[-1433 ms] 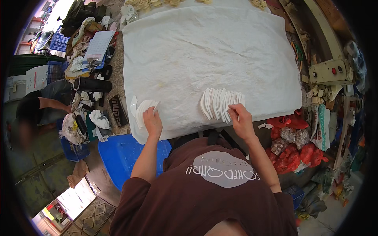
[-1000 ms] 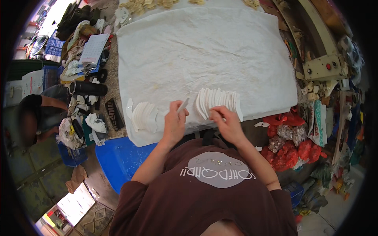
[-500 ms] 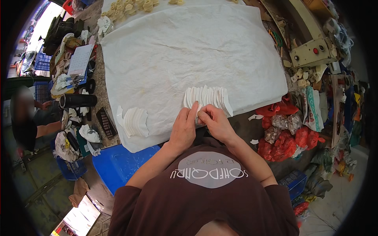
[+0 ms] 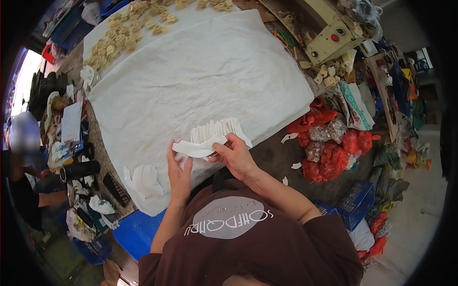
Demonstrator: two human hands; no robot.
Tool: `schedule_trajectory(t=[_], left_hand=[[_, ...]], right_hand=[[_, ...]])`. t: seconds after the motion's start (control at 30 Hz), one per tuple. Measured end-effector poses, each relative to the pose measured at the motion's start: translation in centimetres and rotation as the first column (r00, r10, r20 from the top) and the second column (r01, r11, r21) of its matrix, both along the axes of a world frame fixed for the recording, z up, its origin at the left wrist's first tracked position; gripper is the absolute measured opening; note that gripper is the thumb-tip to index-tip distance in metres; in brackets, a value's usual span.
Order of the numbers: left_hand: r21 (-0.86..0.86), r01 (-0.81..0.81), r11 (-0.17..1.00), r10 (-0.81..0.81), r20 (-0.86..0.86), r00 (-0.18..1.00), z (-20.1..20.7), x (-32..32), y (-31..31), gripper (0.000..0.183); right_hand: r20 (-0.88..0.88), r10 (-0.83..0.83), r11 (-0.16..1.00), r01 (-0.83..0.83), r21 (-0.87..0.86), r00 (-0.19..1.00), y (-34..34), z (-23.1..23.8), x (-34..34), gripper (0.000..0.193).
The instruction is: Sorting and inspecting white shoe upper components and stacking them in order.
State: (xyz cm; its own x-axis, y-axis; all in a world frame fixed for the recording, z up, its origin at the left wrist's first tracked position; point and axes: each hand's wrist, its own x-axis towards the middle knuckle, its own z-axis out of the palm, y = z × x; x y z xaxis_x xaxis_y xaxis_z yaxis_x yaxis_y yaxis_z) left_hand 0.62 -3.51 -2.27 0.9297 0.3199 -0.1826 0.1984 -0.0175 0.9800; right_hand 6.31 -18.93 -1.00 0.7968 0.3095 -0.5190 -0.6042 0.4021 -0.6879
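Observation:
A curved white strip (image 4: 199, 148) is held up just in front of a row of similar white pieces (image 4: 234, 126). My right hand (image 4: 236, 156) pinches its right end between thumb and fingers. At the strip's left end is my left hand (image 4: 179, 176), its thumb and fingers apart; the fingertips come close to the strip, and firm contact cannot be made out. Another stack of white curved pieces (image 4: 146, 181) lies at the near left corner of the white cloth (image 4: 191, 81). The strip's material is unclear.
Many small yellowish pieces (image 4: 119, 35) lie at the far left. Right of the table are red bags (image 4: 331, 162), blue crates (image 4: 355, 204) and a control box (image 4: 331, 42) with a red button. A black cylinder (image 4: 80, 170) and a co-worker's arm (image 4: 51, 198) are at left.
My hands have moved apart from the row, and a white strip now shows lifted in my right hand. The whole view has turned and shifted, bringing more yellowish pieces into sight.

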Motion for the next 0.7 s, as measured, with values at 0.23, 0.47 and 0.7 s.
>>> schedule_trajectory(t=[0.23, 0.47, 0.7], left_hand=[[-0.59, 0.101, 0.801, -0.148, -0.031, 0.989, 2.5, 1.4, -2.3, 0.041], [-0.69, -0.025, 0.723, -0.109, -0.149, 0.983, 2.7, 2.2, -3.4, 0.033], [-0.587, 0.128, 0.8, -0.238, -0.112, 0.965, 1.3, 2.3, -2.9, 0.028]], right_hand=[[0.124, 0.037, 0.999, -0.032, -0.041, 0.992, -0.8, -0.2, -1.2, 0.028], [0.227, 0.345, 0.875, -0.225, -0.428, 0.911, -6.0, -2.3, -3.4, 0.014], [-0.004, 0.719, 0.226, -0.24, -0.944, 0.695, -16.3, -10.1, -7.2, 0.015]])
